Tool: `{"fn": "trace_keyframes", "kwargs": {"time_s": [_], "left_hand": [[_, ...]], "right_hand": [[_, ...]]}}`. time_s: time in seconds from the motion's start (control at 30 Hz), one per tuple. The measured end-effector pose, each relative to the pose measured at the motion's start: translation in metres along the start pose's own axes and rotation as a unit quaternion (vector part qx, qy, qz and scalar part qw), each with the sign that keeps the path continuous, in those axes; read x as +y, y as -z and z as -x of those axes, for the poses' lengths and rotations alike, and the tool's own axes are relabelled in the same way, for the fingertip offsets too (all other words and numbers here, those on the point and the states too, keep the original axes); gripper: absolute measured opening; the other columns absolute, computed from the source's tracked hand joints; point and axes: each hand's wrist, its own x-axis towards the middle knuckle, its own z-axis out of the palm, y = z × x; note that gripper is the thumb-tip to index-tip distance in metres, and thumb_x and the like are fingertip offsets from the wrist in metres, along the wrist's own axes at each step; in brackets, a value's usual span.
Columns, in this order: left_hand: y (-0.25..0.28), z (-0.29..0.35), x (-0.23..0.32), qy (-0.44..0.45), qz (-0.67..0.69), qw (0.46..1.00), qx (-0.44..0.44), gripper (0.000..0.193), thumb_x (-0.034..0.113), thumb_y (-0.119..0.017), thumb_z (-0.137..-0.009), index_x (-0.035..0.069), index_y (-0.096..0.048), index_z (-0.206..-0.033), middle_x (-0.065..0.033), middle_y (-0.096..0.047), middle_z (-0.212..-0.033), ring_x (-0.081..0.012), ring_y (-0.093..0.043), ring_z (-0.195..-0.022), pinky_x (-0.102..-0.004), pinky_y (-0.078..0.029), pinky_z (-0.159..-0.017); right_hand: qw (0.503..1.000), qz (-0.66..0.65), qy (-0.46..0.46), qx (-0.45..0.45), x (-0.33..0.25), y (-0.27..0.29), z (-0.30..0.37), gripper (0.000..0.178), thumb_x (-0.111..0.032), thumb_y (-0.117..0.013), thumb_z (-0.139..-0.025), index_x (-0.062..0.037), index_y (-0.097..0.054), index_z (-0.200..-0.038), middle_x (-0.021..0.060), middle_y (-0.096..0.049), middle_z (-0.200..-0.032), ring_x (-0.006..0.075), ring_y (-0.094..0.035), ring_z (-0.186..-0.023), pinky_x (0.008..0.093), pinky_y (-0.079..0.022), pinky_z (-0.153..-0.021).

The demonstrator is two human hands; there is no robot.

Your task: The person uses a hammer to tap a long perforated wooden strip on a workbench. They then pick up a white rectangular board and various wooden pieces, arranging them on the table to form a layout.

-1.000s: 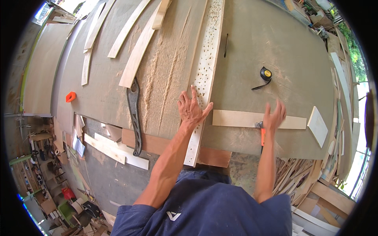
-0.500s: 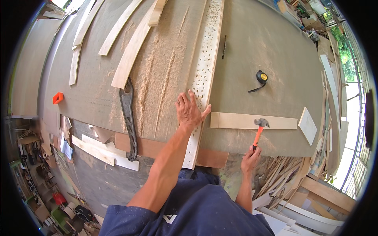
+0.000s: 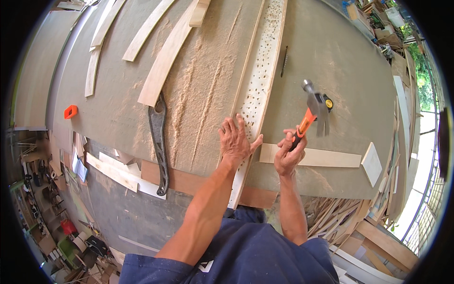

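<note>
No lettering can be read: the white mark (image 3: pixel 205 266) on the blue shirt (image 3: pixel 262 253) is partly hidden by folds, and any print on the tape measure (image 3: pixel 328 102) or hammer (image 3: pixel 309 115) is too small.

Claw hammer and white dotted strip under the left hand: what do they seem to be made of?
Claw hammer: head probably smooth steel, given its grey metallic shine; handle likely plastic or rubber, being orange and black.
White dotted strip: possibly painted or laminated wood, as tan shows along its edges; coating uncertain.
</note>
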Motion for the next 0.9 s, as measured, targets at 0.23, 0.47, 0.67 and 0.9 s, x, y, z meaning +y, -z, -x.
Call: {"fn": "trace_keyframes", "kwargs": {"time_s": [0.23,0.47,0.67,0.9], "left_hand": [[0.001,-0.001,0.003,-0.001,0.015,1.0,-0.002,0.11,0.074,-0.066,-0.079,-0.004,-0.035,-0.15,-0.0271,-0.041,-0.134,-0.0409,-0.042,-0.124,-0.0542,-0.04,-0.098],[-0.001,0.0,0.004,0.006,0.016,1.0,-0.002,0.11,0.076,-0.065,-0.079,-0.004,-0.036,-0.149,-0.0251,-0.04,-0.134,-0.0395,-0.041,-0.127,-0.0562,-0.039,-0.099],[-0.001,-0.001,0.004,-0.005,-0.013,0.999,0.029,0.108,0.075,-0.064,-0.079,-0.004,-0.037,-0.148,-0.026,-0.041,-0.132,-0.0393,-0.045,-0.12,-0.0542,-0.042,-0.094],[0.004,-0.001,0.005,0.026,0.003,0.999,-0.033,0.112,0.077,-0.063,-0.08,-0.005,-0.035,-0.15,-0.0228,-0.04,-0.136,-0.0374,-0.038,-0.13,-0.0545,-0.037,-0.102]], "right_hand": [[0.954,0.156,-0.105,-0.234,0.034,-0.006,-0.016,0.037,-0.013,-0.054,-0.106,0.0038,-0.047,-0.138,0.0232,-0.066,-0.089,0.0374,-0.069,-0.075,0.0425,-0.057,-0.064],[0.996,0.03,-0.055,-0.069,0.048,-0.018,0.014,0.047,-0.017,-0.054,-0.106,-0.0001,-0.043,-0.148,0.0245,-0.067,-0.087,0.0402,-0.068,-0.073,0.0462,-0.056,-0.065],[0.965,0.122,-0.053,-0.228,0.022,0.001,-0.022,0.047,-0.023,-0.053,-0.108,0.0018,-0.046,-0.147,0.0295,-0.071,-0.102,0.0482,-0.07,-0.089,0.0509,-0.056,-0.073],[0.977,0.017,-0.073,-0.201,0.001,0.02,0.017,0.049,-0.019,-0.055,-0.107,0.0052,-0.045,-0.149,0.0133,-0.066,-0.083,0.02,-0.065,-0.069,0.034,-0.055,-0.068]]}}
